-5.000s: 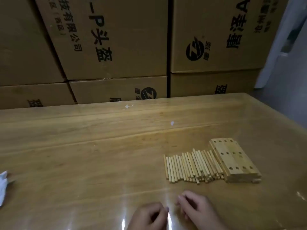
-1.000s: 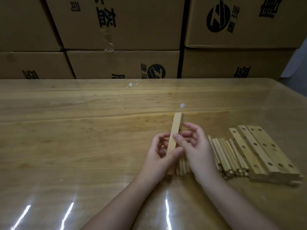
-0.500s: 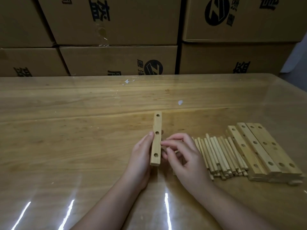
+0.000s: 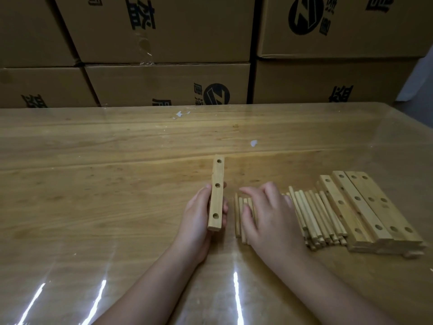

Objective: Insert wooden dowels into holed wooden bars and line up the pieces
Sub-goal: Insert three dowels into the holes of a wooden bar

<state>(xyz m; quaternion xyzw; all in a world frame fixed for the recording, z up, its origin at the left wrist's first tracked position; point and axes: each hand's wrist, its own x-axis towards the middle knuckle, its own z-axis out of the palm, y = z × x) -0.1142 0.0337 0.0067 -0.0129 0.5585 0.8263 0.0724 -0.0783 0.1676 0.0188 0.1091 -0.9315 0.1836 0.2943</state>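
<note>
Bar-and-dowel set on a desk, no dowel yet seated in any hole that shows.

- Desk (image 4: 93,195): wood under a glossy clear cover; glare streaks from 6 to 8 o'clock.
- Boxes (image 4: 164,31): printed cardboard, stacked behind the desk at 12 o'clock.
- Bar stack (image 4: 365,207): holed bars packed side by side at 3 to 4 o'clock, holes up and all empty.
- Dowels (image 4: 314,214): a row of thin sticks lying parallel. It touches the stack on its 9 o'clock side and runs on under the right grip.
- Right grip (image 4: 269,214): laid over the 9 o'clock end of the row, fingers bent across the sticks. Whether it has pinched one I cannot tell.
- Left grip (image 4: 196,221): wrapped round the near half of the held bar, thumb on one narrow side and fingers on the other.
- Held bar (image 4: 216,193): just past 6 o'clock of centre, long axis pointing to 12. Three empty holes face up.

Handling, as judged: bars are light, stiff and dry, so unlikely to slip. Hold one by its narrow sides between holes, leaving the openings clear. Dowels are lighter, roll easily and may snap if pushed in crooked, so pinch one near its end and enter it square.
</note>
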